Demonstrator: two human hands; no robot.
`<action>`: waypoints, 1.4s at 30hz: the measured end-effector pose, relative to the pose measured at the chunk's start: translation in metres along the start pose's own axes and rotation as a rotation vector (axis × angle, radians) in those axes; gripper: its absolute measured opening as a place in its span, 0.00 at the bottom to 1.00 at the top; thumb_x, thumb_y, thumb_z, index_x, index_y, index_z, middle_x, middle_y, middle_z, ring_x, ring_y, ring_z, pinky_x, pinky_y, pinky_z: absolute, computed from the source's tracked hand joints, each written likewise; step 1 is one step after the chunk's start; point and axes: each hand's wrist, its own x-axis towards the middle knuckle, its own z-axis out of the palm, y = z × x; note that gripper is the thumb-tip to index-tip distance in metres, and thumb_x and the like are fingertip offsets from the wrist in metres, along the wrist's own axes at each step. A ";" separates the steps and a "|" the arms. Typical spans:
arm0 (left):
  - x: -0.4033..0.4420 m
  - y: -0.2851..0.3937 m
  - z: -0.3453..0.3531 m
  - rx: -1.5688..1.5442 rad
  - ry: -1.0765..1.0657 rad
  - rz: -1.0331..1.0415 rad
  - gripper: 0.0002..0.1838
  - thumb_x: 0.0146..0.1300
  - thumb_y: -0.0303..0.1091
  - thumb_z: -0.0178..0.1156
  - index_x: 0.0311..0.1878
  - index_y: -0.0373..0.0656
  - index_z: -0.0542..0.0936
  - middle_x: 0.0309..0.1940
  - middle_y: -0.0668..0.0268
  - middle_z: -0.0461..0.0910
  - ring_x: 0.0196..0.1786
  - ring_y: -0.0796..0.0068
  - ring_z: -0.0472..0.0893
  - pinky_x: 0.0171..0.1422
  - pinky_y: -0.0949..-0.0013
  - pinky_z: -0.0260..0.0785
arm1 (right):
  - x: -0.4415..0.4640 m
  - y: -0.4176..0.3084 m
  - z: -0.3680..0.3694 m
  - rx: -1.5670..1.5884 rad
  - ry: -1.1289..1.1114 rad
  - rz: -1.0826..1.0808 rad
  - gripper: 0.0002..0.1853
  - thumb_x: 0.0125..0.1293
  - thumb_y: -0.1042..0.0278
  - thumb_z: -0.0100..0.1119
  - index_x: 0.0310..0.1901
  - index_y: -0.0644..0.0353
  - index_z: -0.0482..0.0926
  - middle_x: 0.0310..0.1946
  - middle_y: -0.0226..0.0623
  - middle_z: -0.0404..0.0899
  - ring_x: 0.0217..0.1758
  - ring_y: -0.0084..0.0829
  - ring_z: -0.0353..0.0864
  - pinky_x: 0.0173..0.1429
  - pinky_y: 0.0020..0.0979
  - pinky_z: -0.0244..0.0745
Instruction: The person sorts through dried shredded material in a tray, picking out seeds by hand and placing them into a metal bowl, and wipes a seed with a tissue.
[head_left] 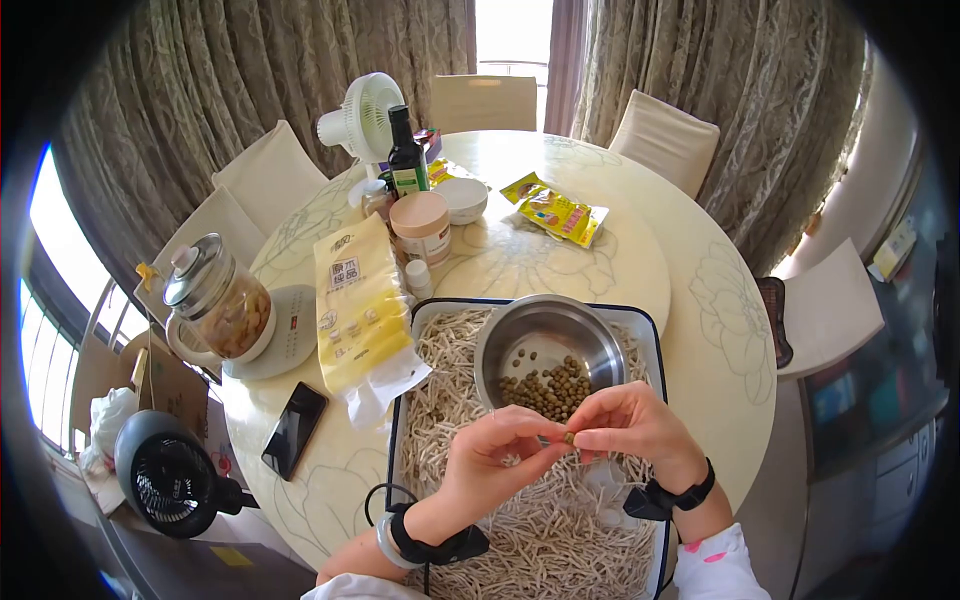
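My left hand (pixel 505 455) and my right hand (pixel 630 425) meet in front of a steel bowl (pixel 491 350). Between their pinched fingertips is a small greenish-brown round piece (pixel 569 438), touched by both. Several similar brown pieces (pixel 550 390) lie in the bottom of the bowl. The bowl rests in a white tray with a dark blue rim (pixel 660 375), on a thick layer of thin pale dried strips (pixel 560 550). Both wrists wear black bands.
Left of the tray are a yellow tissue pack (pixel 362 310), a phone (pixel 295 430) and a glass kettle (pixel 228 305). Behind stand a lidded tub (pixel 421 228), a dark bottle (pixel 407 155), a white bowl (pixel 463 200), a fan (pixel 370 115) and yellow packets (pixel 555 210).
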 end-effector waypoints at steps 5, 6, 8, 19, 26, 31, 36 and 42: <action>-0.001 0.004 0.003 0.302 0.034 0.178 0.13 0.57 0.19 0.71 0.46 0.43 0.88 0.39 0.64 0.85 0.36 0.79 0.84 0.36 0.77 0.77 | 0.001 0.004 0.000 0.060 -0.033 -0.034 0.09 0.69 0.72 0.66 0.48 0.64 0.85 0.36 0.29 0.87 0.36 0.16 0.86 0.34 0.14 0.75; -0.001 0.003 0.003 0.330 0.040 0.220 0.14 0.56 0.19 0.72 0.46 0.43 0.88 0.38 0.64 0.85 0.36 0.78 0.85 0.36 0.76 0.78 | 0.001 0.005 0.001 0.063 -0.032 -0.039 0.08 0.69 0.72 0.66 0.48 0.64 0.84 0.36 0.29 0.87 0.36 0.16 0.86 0.34 0.15 0.75; 0.000 0.003 0.004 0.394 0.065 0.288 0.14 0.56 0.19 0.72 0.45 0.44 0.89 0.38 0.64 0.85 0.35 0.76 0.85 0.37 0.75 0.78 | 0.002 0.005 0.003 0.068 -0.029 -0.049 0.08 0.70 0.73 0.66 0.48 0.64 0.84 0.36 0.29 0.87 0.36 0.16 0.86 0.34 0.15 0.76; -0.003 -0.004 0.005 0.334 0.146 0.308 0.12 0.55 0.18 0.73 0.43 0.42 0.88 0.40 0.64 0.84 0.33 0.78 0.83 0.34 0.76 0.76 | 0.003 0.008 0.007 0.095 -0.005 -0.066 0.08 0.71 0.71 0.65 0.48 0.64 0.84 0.36 0.30 0.87 0.37 0.17 0.86 0.35 0.16 0.77; -0.001 0.003 0.003 0.521 0.123 0.419 0.14 0.51 0.15 0.74 0.41 0.40 0.86 0.38 0.62 0.84 0.37 0.75 0.84 0.38 0.74 0.77 | 0.004 0.008 0.009 0.104 -0.010 -0.075 0.09 0.72 0.70 0.64 0.49 0.64 0.84 0.37 0.30 0.87 0.37 0.17 0.86 0.35 0.16 0.78; -0.001 0.006 0.003 0.535 0.120 0.425 0.15 0.50 0.15 0.75 0.40 0.41 0.86 0.37 0.62 0.84 0.35 0.74 0.84 0.38 0.73 0.77 | 0.005 0.010 0.009 0.132 -0.013 -0.089 0.09 0.71 0.71 0.64 0.49 0.65 0.83 0.38 0.31 0.87 0.36 0.17 0.86 0.34 0.16 0.78; 0.000 0.028 -0.004 0.559 0.109 0.377 0.14 0.50 0.15 0.74 0.40 0.41 0.86 0.36 0.64 0.84 0.34 0.74 0.84 0.38 0.74 0.76 | 0.002 0.004 0.009 0.102 0.105 -0.119 0.08 0.70 0.74 0.64 0.48 0.65 0.83 0.39 0.34 0.87 0.36 0.19 0.86 0.34 0.17 0.78; -0.004 0.081 -0.064 0.742 0.164 0.192 0.09 0.53 0.20 0.74 0.37 0.43 0.89 0.33 0.67 0.86 0.33 0.79 0.81 0.34 0.76 0.72 | -0.006 0.000 0.007 0.118 0.103 -0.215 0.08 0.69 0.78 0.63 0.47 0.68 0.82 0.41 0.39 0.87 0.38 0.22 0.87 0.42 0.21 0.82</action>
